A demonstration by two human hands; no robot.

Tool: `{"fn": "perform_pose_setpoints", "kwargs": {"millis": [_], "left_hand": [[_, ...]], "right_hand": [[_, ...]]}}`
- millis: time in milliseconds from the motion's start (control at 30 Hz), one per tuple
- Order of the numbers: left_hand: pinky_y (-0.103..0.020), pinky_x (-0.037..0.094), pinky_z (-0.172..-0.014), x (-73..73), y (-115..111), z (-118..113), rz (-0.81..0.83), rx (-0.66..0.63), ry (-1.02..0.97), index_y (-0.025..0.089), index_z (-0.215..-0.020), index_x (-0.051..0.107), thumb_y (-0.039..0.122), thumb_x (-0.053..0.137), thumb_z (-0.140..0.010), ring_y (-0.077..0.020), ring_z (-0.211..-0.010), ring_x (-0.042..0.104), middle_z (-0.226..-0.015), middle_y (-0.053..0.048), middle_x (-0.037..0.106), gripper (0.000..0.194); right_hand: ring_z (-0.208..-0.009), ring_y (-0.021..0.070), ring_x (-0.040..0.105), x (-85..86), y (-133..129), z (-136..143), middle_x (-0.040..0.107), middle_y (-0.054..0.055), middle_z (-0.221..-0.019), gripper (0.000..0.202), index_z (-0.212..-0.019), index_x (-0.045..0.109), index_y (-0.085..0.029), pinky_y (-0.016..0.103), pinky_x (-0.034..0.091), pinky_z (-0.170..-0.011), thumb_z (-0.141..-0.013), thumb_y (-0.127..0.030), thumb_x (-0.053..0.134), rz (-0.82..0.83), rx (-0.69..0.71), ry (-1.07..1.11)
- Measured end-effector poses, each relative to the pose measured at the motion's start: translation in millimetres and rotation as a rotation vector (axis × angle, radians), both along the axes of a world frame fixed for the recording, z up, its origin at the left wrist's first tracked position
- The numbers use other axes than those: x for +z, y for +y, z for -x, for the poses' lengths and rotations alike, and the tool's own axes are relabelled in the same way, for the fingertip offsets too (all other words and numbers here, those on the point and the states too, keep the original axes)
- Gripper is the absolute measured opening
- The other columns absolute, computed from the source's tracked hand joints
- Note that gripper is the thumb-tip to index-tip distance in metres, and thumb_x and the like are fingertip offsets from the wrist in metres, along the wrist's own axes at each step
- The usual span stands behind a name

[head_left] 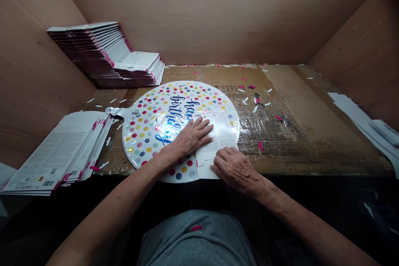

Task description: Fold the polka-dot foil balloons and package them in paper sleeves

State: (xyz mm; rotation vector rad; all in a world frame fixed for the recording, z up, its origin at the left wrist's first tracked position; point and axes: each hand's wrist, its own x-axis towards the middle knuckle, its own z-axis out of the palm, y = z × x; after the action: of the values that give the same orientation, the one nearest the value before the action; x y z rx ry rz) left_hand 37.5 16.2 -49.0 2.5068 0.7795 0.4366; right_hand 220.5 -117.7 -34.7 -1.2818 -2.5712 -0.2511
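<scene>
A round foil balloon [145, 122] with colourful dots and blue "happy birthday" lettering lies flat, its tail pointing left. On its right part rests a white printed card sleeve [220, 131], whose lower end reaches the table's front edge. My left hand [191, 135] lies over the sleeve's left side and the balloon, fingers stretched out and flat. At the sleeve's lower right edge, my right hand [235, 168] has its fingers curled, with the thumb against the slotted lower flap. The palm side of that hand is hidden.
A tall stack of folded card sleeves [102, 56] stands at the back left, and another pile [46, 149] overhangs the front left edge. Small white and pink scraps [255, 102] litter the taped cardboard tabletop [286, 112]. White strips [358, 120] lie far right. Wooden panels [202, 12] enclose three sides.
</scene>
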Motion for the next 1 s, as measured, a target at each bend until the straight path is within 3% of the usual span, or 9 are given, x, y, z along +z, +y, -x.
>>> {"fn": "perform_pose_setpoints", "kwargs": {"millis": [100,233,433,733,867,1000], "left_hand": [[-0.057,0.017,-0.116,-1.3,1,0,-0.050,-0.037,0.036,0.021,-0.136,0.054,0.043,0.044,-0.098,-0.0350,-0.145,0.029,-0.148,-0.014,0.048,0.045],[-0.056,0.017,-0.117,-3.0,-4,0,-0.058,-0.055,0.027,0.023,-0.138,0.053,0.045,0.042,-0.098,-0.0341,-0.146,0.027,-0.150,-0.014,0.046,0.047],[-0.057,0.017,-0.117,-1.5,-9,-2,-0.032,-0.028,0.025,0.023,-0.137,0.054,0.043,0.046,-0.097,-0.0346,-0.146,0.028,-0.151,-0.013,0.046,0.045],[-0.056,0.015,-0.117,-5.1,-7,-3,0.023,-0.019,-0.031,0.026,-0.134,0.057,0.044,0.050,-0.095,-0.0335,-0.146,0.030,-0.150,-0.011,0.048,0.043],[-0.057,0.014,-0.118,-3.9,-8,-2,0.050,-0.021,-0.063,0.026,-0.132,0.058,0.044,0.052,-0.095,-0.0343,-0.146,0.031,-0.148,-0.011,0.049,0.042],[-0.055,0.016,-0.118,-1.0,-3,-1,0.021,-0.043,-0.024,0.025,-0.133,0.057,0.044,0.049,-0.096,-0.0327,-0.147,0.028,-0.150,-0.011,0.048,0.043]], "right_hand": [[-0.069,0.0171,0.053,2.5,-14,-9,0.062,0.004,-0.074,0.025,-0.079,0.059,-0.017,0.031,0.039,-0.067,-0.100,-0.026,0.049,0.038,0.011,0.148],[-0.082,0.0187,0.058,1.9,-16,-11,0.068,0.007,-0.089,0.016,-0.097,0.065,-0.017,0.032,0.042,-0.074,-0.099,-0.021,0.050,-0.034,-0.071,0.259],[-0.079,0.0204,0.056,-5.4,-7,5,0.065,0.005,-0.082,0.016,-0.088,0.066,-0.017,0.035,0.041,-0.074,-0.098,-0.018,0.053,-0.072,-0.069,0.175],[-0.075,0.0208,0.053,2.1,11,6,0.063,0.006,-0.079,0.023,-0.080,0.062,-0.018,0.036,0.040,-0.074,-0.098,-0.025,0.051,-0.018,-0.013,-0.004],[-0.074,0.0213,0.056,7.2,10,-3,0.064,0.008,-0.080,0.026,-0.079,0.061,-0.016,0.036,0.042,-0.073,-0.099,-0.028,0.048,0.072,0.017,-0.007],[-0.061,0.0140,0.057,15.8,-25,-34,0.063,0.001,-0.072,0.027,-0.084,0.059,-0.020,0.027,0.042,-0.060,-0.102,-0.031,0.043,0.332,0.015,0.233]]}}
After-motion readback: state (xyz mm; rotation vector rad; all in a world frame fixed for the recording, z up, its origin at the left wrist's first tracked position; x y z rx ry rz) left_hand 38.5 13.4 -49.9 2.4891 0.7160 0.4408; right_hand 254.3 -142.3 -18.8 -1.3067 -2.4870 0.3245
